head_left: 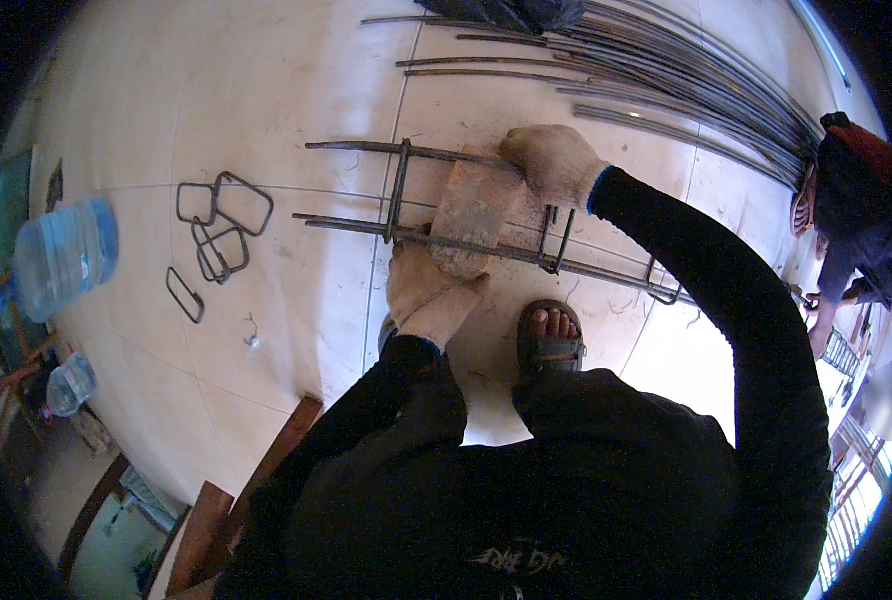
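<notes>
Across the floor in front of me lies a steel rebar frame (341,220): long dark bars with bent wire stirrups (398,190) around them. A worn, reddish, dusty block (474,200) sits crosswise at the bars, its near end beneath the near bar. My gloved right hand (556,165) is closed at the far bar, beside the block's upper right corner. My gloved left hand (431,295) is closed just below the near bar, against the block's near end. What its fingers hold is hidden.
Several loose stirrups (221,225) lie on the tiled floor at left, near big clear water bottles (66,258). A bundle of long bars (666,75) lies at the far right. Another person (861,230) crouches at the right edge. Brown planks (256,480) are at lower left.
</notes>
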Demonstrator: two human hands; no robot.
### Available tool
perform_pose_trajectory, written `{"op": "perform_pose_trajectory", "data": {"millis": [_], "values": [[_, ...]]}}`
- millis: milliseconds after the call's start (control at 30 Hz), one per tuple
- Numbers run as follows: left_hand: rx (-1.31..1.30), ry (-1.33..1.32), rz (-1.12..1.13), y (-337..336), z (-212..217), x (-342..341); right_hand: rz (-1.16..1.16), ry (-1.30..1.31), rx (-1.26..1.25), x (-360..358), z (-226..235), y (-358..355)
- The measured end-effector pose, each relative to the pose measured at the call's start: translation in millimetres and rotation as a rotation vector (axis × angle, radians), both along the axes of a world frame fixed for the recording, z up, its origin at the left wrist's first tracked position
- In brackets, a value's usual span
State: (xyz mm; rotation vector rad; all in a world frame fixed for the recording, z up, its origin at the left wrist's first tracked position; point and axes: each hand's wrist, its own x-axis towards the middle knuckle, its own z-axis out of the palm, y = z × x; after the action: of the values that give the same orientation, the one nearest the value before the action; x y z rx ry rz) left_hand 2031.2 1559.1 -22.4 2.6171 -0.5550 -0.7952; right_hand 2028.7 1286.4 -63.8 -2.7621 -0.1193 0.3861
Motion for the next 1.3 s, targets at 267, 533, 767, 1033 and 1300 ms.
{"op": "perform_pose_trajectory", "data": {"millis": [267,533,767,1033,1300], "values": [[0.024,-0.007,0.118,4.9,-4.8,-9.0,0.081,-0.145,0.053,10.5,30.5,9.9],[0.115,0.060,0.082,-4.5,10.8,3.1,0.288,-0.070,0.225,29.7,21.3,-7.6],[0.067,0.007,0.065,3.1,4.8,7.0,0.188,0.010,0.200,29.0,23.6,-7.5],[0.008,0.037,0.016,15.5,17.4,22.0,0.001,-0.079,-0.030,19.0,74.4,43.8],[-0.400,-0.609,-0.013,54.6,6.2,50.5,-0.382,-0.035,0.156,-29.5,91.4,113.9]]}}
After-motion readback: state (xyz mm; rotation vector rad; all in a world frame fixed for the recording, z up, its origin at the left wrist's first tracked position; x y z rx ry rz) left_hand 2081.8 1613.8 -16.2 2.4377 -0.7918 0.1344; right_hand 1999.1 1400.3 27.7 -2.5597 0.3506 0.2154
